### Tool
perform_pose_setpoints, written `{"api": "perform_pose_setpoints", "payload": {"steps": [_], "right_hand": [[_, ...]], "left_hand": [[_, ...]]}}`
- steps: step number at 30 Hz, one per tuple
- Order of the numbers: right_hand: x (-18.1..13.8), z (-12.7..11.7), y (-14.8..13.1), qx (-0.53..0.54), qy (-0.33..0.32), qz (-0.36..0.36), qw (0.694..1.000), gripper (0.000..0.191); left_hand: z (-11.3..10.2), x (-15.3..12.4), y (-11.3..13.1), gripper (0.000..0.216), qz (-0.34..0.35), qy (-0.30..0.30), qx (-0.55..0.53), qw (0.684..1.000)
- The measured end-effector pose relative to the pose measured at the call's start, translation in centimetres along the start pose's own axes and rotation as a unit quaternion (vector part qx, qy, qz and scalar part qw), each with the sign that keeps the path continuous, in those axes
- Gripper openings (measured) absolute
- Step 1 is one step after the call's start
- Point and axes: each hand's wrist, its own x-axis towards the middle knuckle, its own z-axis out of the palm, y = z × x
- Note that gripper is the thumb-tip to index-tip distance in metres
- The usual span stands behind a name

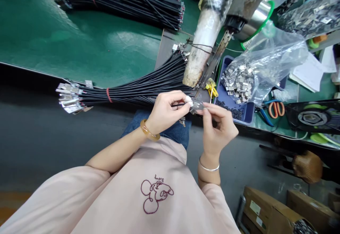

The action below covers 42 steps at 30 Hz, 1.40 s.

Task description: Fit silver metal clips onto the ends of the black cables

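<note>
My left hand [166, 110] pinches the end of a thin black cable [178, 104] with a taped fingertip. My right hand [217, 125] pinches a small metal connector shell [196, 106] at that cable's end. Both hands meet just in front of the table edge, over my lap. A bundle of black cables [138, 89] tied with a red band lies across the table edge to the left, with metal connectors [69, 97] fanned out at its far left end.
A second cable bundle [127, 0] lies at the back of the green table [53, 39]. A wrapped machine arm [204, 39] hangs above the hands. A blue tray [245, 115] holds a plastic bag of metal shells [240, 81]. Orange-handled scissors [276, 108] and cardboard boxes [268, 209] lie right.
</note>
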Motion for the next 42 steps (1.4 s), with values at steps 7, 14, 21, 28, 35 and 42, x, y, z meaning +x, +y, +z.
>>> {"api": "perform_pose_setpoints", "payload": {"steps": [7,14,21,28,35,42], "right_hand": [[0.9,0.9,0.4,0.060,-0.059,0.041,0.996,0.009],[1.7,0.8,0.2,0.055,-0.072,0.043,0.995,0.009],[2.5,0.8,-0.1,0.033,-0.082,0.027,0.996,0.008],[2.3,0.4,0.0,0.034,-0.103,0.038,0.993,0.009],[2.4,0.4,0.1,0.021,-0.101,0.009,0.995,0.009],[3.2,0.6,-0.4,0.014,-0.103,-0.002,0.995,0.010]], "left_hand": [[0.3,0.1,-0.1,0.010,0.006,0.014,0.001,1.000],[0.6,0.1,0.1,0.011,0.040,0.043,0.020,0.998],[0.6,0.2,0.2,0.012,0.053,0.059,0.047,0.996],[0.6,0.1,0.4,0.016,0.059,0.040,0.062,0.996],[0.7,0.0,0.3,0.013,0.055,0.046,0.067,0.995],[0.7,0.2,0.4,0.013,0.060,0.060,0.065,0.994]]}}
